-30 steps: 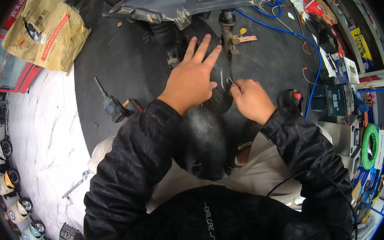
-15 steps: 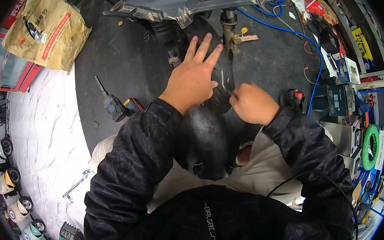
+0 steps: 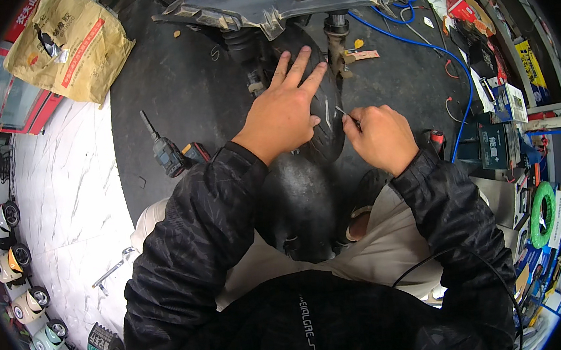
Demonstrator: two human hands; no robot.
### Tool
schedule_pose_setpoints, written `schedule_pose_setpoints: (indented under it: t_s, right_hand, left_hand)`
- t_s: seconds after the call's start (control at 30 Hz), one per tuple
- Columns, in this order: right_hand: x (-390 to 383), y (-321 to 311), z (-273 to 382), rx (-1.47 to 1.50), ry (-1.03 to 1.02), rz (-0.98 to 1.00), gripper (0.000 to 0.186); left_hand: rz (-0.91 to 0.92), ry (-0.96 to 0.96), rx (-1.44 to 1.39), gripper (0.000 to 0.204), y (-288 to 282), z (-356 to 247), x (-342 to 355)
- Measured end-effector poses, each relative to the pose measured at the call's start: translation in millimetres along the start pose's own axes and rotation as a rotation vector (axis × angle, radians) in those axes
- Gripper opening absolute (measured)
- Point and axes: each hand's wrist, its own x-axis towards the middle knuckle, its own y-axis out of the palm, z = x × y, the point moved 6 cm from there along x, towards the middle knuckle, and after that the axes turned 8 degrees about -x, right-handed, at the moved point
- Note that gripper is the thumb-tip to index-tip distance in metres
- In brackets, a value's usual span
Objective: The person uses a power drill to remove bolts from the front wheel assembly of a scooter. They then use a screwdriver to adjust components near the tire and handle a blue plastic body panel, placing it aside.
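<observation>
My left hand [image 3: 280, 113] rests on the black tyre [image 3: 334, 127] of a scooter's wheel with its fingers spread. Closed fingers of my right hand [image 3: 384, 139] hold a thin metal tool [image 3: 341, 110] just right of the tyre; its short tip sticks out, and the exact kind is hidden by the hand. The wheel stands between two fork legs, the right one [image 3: 337, 45] bare and dirty, the left [image 3: 240, 45] with a ribbed boot. Nearest me is a dusty black mudguard [image 3: 300, 190]. A grey scooter body panel [image 3: 239, 6] spans the far side.
On the dark mat [image 3: 171, 71] at left lies a cordless power tool [image 3: 169, 156] with a long bit. A large brown paper bag [image 3: 83, 52] stands far left. A blue hose [image 3: 409, 38] curves at right, beside shelves [image 3: 544, 58] with boxes.
My right hand has drawn back slightly to the right, away from the tyre, and the thin tool's tip now shows clearly. My left hand has hardly moved.
</observation>
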Motion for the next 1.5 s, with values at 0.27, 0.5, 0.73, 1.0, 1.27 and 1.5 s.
schedule_pose_setpoints:
  t_s: [0.27, 0.5, 0.73, 1.0, 1.27, 1.5]
  right_hand:
    - [-5, -3, 12, -0.161, -0.108, -0.121, 0.029]
    - [-3, 0, 6, -0.128, -0.085, -0.072, 0.023]
    - [-5, 0, 11, -0.188, -0.130, -0.090, 0.029]
    - [-8, 0, 16, -0.302, -0.162, -0.105, 0.025]
    - [-4, -2, 12, -0.298, -0.166, -0.141, 0.022]
    - [-6, 0, 11, -0.285, -0.175, -0.117, 0.022]
  left_hand:
    - [0.003, -0.008, 0.030, 0.094, -1, -2, 0]
    - [-0.005, -0.011, 0.010, 0.094, -2, -2, -2]
    - [-0.019, 0.009, 0.004, 0.093, -1, -3, -2]
    - [-0.029, 0.018, 0.014, 0.094, 0, -3, -4]
    - [-0.039, 0.027, 0.022, 0.094, 1, -4, -5]
    - [-0.047, 0.036, 0.014, 0.094, 0, -4, -5]
